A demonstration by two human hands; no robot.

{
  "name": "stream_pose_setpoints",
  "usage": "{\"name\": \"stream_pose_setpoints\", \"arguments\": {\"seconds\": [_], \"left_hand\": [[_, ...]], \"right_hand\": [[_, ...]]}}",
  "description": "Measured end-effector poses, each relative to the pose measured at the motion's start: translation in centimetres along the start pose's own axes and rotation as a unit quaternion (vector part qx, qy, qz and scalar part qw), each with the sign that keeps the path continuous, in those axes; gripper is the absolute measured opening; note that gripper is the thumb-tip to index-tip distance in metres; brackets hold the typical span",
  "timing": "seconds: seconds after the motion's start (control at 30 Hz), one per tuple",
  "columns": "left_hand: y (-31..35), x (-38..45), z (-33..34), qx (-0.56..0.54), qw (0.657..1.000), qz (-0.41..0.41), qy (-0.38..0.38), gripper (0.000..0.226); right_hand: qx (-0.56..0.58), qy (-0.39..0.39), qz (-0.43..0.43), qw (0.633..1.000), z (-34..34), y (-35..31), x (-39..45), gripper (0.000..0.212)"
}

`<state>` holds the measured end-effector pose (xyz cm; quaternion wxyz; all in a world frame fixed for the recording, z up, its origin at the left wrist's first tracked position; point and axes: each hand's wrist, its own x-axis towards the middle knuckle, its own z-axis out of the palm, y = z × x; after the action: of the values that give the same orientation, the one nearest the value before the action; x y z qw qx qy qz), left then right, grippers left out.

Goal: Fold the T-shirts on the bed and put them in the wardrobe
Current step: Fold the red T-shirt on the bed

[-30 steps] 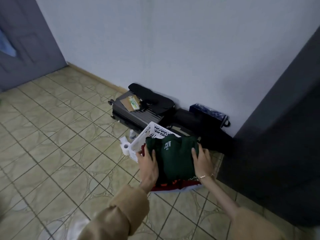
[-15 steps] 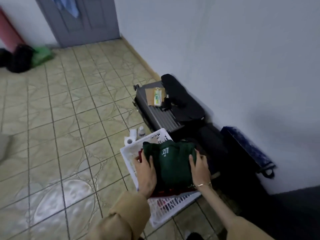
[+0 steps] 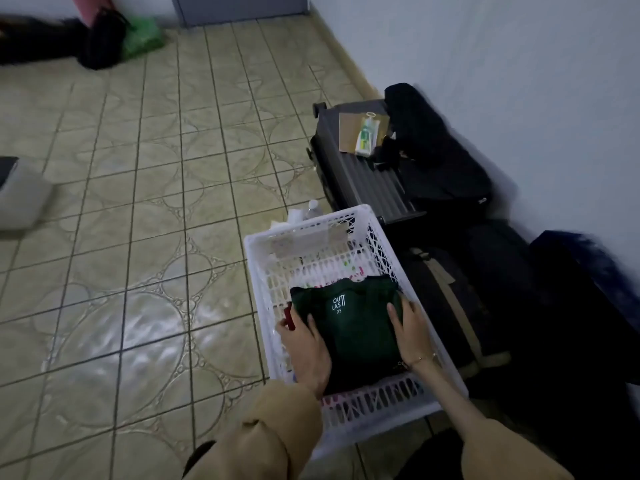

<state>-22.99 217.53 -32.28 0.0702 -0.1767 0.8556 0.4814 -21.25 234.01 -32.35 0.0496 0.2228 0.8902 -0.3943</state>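
Tiled floor (image 3: 138, 188); both hands' fingers clamp folded green T-shirt (image 3: 349, 327) stack inside white basket (image 3: 263, 271).

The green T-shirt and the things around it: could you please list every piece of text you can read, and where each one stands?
"OUT LAST": white print on the folded green T-shirt, in the white basket.
"XS": just below that print.
Green and white packet on the grey suitcase: print too blurred to read.
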Motion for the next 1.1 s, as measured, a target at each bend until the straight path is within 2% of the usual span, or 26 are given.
{"name": "stream_pose_setpoints", "arguments": {"seconds": [0.07,0.2,0.27,0.33,0.43,0.5,0.53,0.63,0.73,0.83,0.93,1.1], "left_hand": [[-2.4,0.0,1.3,-0.001,0.999,-0.031,0.011,0.035],[-5.8,-0.5,2.9,-0.007,0.995,-0.087,0.039,0.029],[-7.0,-0.6,3.3,0.001,0.997,-0.076,0.034,0.031],[-7.6,-0.5,3.4,0.028,0.997,-0.068,0.025,0.035],[-7.1,-0.4,3.0,0.107,0.990,-0.091,0.013,0.040],[-6.2,-0.3,2.6,0.132,0.984,-0.118,0.000,0.048],[-5.8,-0.2,2.3,0.148,0.982,-0.117,-0.008,0.053],[-3.5,-0.5,0.9,0.202,0.978,-0.038,-0.030,0.062],[0.4,-1.0,-1.7,0.190,0.980,0.018,-0.053,0.061],[4.5,-1.7,-5.7,0.157,0.985,0.061,-0.044,0.060],[8.8,-2.9,-11.6,0.149,0.986,0.071,-0.030,0.057],[15.6,-3.4,-25.3,0.105,0.993,0.049,0.017,0.054]], "right_hand": [[-0.002,-0.020,0.011,1.000,1.9,2.0,0.0,0.057],[0.019,-0.055,0.024,0.998,4.3,5.3,-0.2,0.116],[0.033,-0.059,0.049,0.997,4.9,7.0,-0.2,0.130],[0.039,-0.061,0.063,0.995,5.1,8.0,-0.1,0.120],[-0.021,-0.064,0.062,0.996,5.1,7.4,0.3,0.068],[-0.073,-0.039,0.061,0.995,5.1,6.1,0.4,0.052],[-0.090,-0.026,0.056,0.994,4.8,5.1,0.4,0.049],[-0.127,0.002,-0.016,0.992,3.4,1.9,0.0,0.046],[-0.139,-0.002,-0.064,0.988,1.2,-2.2,-0.6,0.045],[-0.134,-0.023,-0.113,0.984,-1.7,-8.2,-2.1,0.045],[-0.146,-0.051,-0.153,0.976,-4.5,-15.4,-4.6,0.045],[-0.146,-0.102,-0.226,0.958,-6.9,-30.2,-9.1,0.043]]}}
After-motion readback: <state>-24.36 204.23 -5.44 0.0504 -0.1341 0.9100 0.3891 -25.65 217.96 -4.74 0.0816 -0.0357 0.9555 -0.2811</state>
